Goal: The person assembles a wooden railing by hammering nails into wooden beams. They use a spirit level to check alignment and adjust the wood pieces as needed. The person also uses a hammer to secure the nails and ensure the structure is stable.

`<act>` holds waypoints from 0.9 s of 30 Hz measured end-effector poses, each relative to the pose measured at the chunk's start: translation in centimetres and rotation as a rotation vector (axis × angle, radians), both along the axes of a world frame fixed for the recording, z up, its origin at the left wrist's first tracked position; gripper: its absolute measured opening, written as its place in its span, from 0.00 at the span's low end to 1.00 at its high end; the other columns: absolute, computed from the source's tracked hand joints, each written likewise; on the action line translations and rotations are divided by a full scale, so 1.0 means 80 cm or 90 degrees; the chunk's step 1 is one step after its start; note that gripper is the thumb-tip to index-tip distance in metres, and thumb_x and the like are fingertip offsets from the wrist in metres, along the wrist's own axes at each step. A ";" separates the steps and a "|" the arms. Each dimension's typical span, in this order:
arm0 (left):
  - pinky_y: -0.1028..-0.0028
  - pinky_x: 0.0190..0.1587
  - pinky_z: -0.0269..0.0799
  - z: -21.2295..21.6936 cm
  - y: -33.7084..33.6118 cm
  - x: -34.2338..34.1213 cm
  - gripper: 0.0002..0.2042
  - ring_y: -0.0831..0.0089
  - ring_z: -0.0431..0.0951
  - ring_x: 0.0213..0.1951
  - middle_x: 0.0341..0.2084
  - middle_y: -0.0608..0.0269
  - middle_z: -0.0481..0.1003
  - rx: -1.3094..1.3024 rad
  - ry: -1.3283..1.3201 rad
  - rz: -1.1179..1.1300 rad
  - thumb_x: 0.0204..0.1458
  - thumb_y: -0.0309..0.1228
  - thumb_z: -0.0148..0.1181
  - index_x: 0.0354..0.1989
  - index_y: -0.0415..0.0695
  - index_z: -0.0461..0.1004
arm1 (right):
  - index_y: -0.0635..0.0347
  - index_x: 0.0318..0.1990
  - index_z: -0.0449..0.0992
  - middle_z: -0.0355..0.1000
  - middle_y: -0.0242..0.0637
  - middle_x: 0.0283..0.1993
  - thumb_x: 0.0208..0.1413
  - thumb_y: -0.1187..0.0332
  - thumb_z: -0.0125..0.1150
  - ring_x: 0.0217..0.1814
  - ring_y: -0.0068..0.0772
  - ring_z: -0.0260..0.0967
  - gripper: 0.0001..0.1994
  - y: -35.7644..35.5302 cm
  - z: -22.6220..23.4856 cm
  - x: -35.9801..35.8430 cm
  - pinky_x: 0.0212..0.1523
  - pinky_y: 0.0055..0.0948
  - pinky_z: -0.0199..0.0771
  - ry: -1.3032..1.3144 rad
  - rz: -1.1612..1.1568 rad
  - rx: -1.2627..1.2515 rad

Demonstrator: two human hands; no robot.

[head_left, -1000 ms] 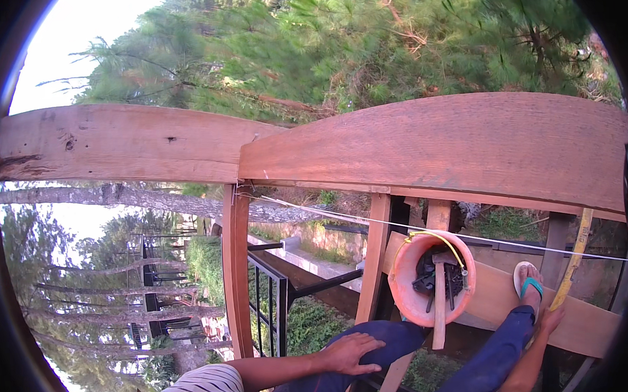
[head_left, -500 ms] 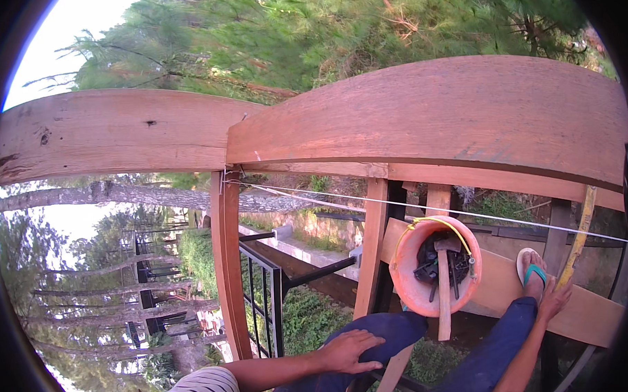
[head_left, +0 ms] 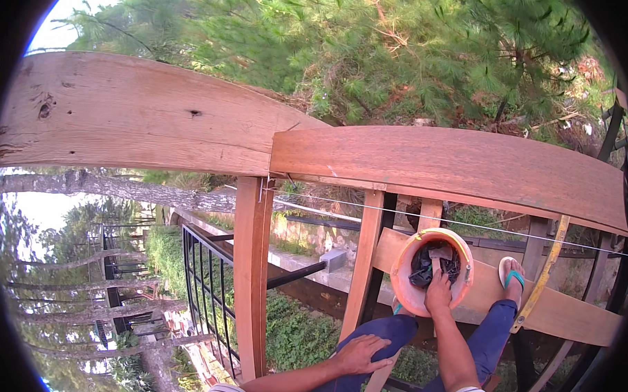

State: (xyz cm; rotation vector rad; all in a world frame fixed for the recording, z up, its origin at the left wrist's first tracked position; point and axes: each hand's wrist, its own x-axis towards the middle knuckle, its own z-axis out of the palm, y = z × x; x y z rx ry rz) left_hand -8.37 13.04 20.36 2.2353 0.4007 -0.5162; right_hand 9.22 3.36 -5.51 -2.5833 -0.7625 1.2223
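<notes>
An orange bucket [head_left: 405, 279] sits on a plank between my legs, with black plastic and dark items inside. My right hand [head_left: 438, 293] reaches into it, fingers closed round the wooden handle of a hammer [head_left: 440, 249], whose dark head lies toward the far side. My hand and forearm hide most of the handle. My left hand [head_left: 363, 354] rests on my left knee, fingers spread, holding nothing. Right of the bucket, a long yellow bar [head_left: 542, 278], like a spirit level, leans against the beam beside my sandalled foot [head_left: 512, 275].
A thick wooden beam [head_left: 451, 153] crosses ahead and meets another beam [head_left: 145, 119] at the left. A post [head_left: 251, 281] stands beneath the joint. White string [head_left: 467, 222] runs along below the beam. Black railings [head_left: 210, 289], greenery and ground lie far below.
My right hand has let go of the yellow bar and moved left into the bucket onto the hammer. The bar stays leaning. My left hand remains on the knee; the view has shifted.
</notes>
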 end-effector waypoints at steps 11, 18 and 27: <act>0.64 0.45 0.76 0.161 0.090 0.187 0.27 0.59 0.78 0.45 0.47 0.56 0.79 0.095 -0.497 0.066 0.48 0.45 0.76 0.52 0.41 0.79 | 0.71 0.58 0.68 0.67 0.64 0.61 0.50 0.65 0.66 0.63 0.59 0.70 0.28 0.041 0.142 0.036 0.65 0.47 0.70 0.262 -0.196 0.051; 0.47 0.58 0.67 0.228 0.201 0.459 0.36 0.51 0.77 0.54 0.48 0.40 0.78 0.344 -0.426 -0.069 0.54 0.65 0.56 0.44 0.36 0.80 | 0.62 0.67 0.59 0.70 0.36 0.39 0.70 0.68 0.55 0.23 0.23 0.70 0.22 0.152 0.280 -0.012 0.22 0.25 0.73 0.885 -0.619 0.644; 0.56 0.36 0.79 0.208 0.238 0.496 0.47 0.49 0.84 0.30 0.21 0.45 0.80 0.278 -0.079 -0.127 0.46 0.80 0.48 0.21 0.36 0.82 | 0.63 0.65 0.63 0.72 0.37 0.45 0.67 0.69 0.60 0.35 0.26 0.73 0.22 0.306 0.328 0.004 0.34 0.29 0.77 0.843 -0.630 0.712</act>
